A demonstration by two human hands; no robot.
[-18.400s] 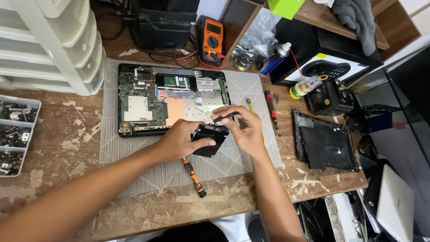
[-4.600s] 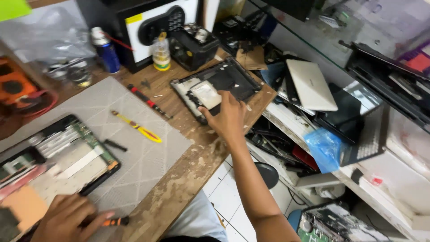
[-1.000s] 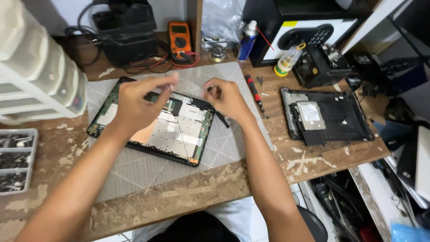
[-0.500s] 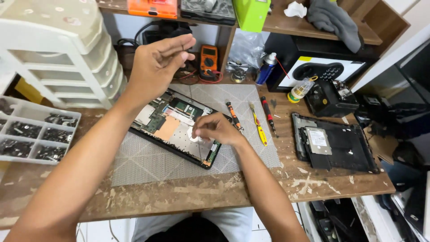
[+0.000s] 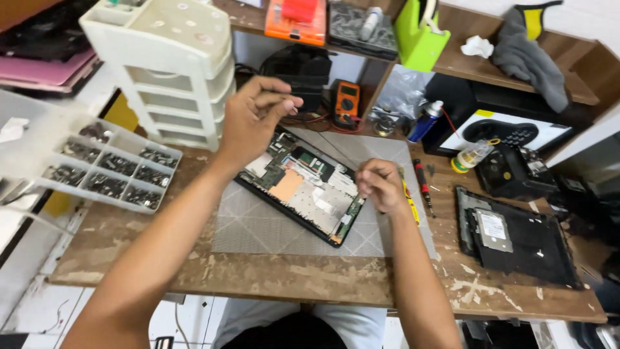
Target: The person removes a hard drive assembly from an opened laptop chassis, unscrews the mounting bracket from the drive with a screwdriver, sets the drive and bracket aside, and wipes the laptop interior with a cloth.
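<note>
Your left hand (image 5: pixel 248 123) hovers raised above the opened laptop base (image 5: pixel 302 187), fingertips pinched together on something too small to tell. Your right hand (image 5: pixel 380 185) rests curled at the base's right edge, beside a yellow tool (image 5: pixel 409 201). The base lies tilted on the grey cutting mat (image 5: pixel 258 223).
</note>
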